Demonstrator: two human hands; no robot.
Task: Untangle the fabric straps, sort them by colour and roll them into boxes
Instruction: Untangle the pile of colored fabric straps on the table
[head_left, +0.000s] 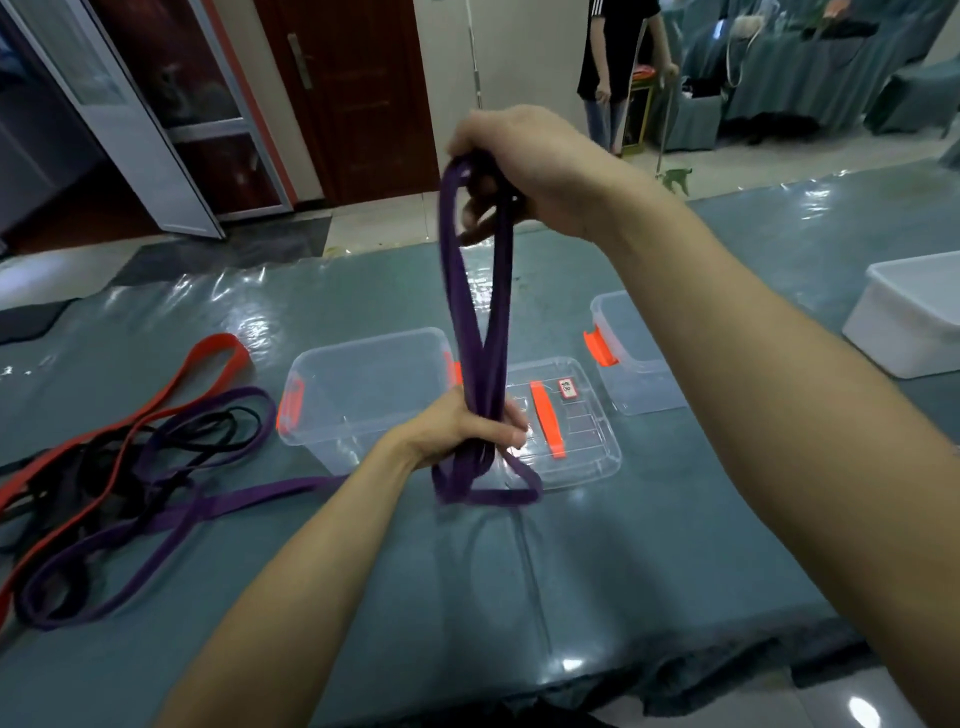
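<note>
A purple strap (480, 332) hangs in long loops between my two hands above the table. My right hand (524, 166) grips its top, raised high. My left hand (467, 431) is closed around the bundled loops lower down, and the loop ends dangle below that fist. One strand trails left across the table to a tangle of straps (119, 467) in purple, red and black. Behind my left hand stands an empty clear box (363, 374) with orange latches.
A clear lid (566, 421) with an orange handle lies right of the box. A second clear box (634, 358) and a white tub (914, 317) stand further right. A person (618, 67) stands beyond the table, which has a glossy teal cover (571, 571).
</note>
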